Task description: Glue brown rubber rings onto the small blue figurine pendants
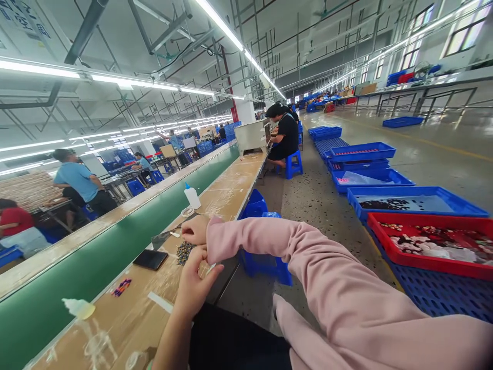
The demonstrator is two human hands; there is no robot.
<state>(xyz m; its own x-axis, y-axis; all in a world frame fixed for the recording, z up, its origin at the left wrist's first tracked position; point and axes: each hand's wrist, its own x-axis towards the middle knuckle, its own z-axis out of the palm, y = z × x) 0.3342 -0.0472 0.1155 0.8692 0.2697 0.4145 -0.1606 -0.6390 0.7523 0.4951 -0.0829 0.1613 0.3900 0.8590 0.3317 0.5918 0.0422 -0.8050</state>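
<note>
My right hand (194, 229), at the end of a pink sleeve (254, 237), is bent down at the far side of a pile of small multicoloured pieces (185, 253) on the bench; its fingertips are hidden. My left hand (194, 280) is just nearer to me, close to the right cuff and the pile. Its thumb stands apart from the fingers, and I see nothing held there. A dark phone (150, 259) lies left of the pile. Behind my right hand are a roll of tape (187, 211) and a white bottle with a blue tip (192, 196).
Orange and purple pieces (121, 288) and a yellowish squeeze bottle (80, 308) are on the bench (131, 329). A green belt (115, 236) runs alongside. Blue stools (265, 257) stand at right, beyond them a red tray (431, 241) and blue trays (418, 200). A co-worker (287, 131) sits farther along.
</note>
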